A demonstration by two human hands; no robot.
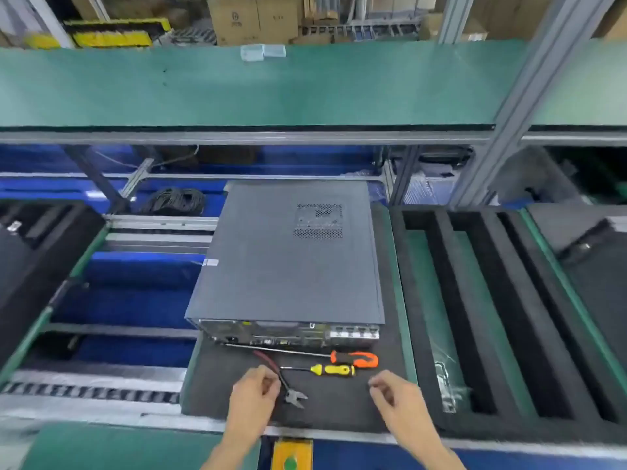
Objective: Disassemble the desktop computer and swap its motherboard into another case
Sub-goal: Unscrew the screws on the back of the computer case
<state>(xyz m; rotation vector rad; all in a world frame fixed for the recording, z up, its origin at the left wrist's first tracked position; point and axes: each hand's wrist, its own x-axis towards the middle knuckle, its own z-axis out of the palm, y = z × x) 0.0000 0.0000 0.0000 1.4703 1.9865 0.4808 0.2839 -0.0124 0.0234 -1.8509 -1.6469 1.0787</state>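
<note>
A dark grey desktop computer case lies flat on a black foam pad, closed, its rear ports facing me. In front of it lie an orange-handled screwdriver, a yellow-handled screwdriver and red-handled cutters. My left hand hovers beside the cutters with fingers loosely curled, holding nothing. My right hand hangs over the pad's right part, fingers also loosely curled and empty.
A black foam tray with long slots stands to the right, a clear plastic bag in one slot. Black cases sit at far left and far right. A green shelf overhangs the back. A cable coil lies behind.
</note>
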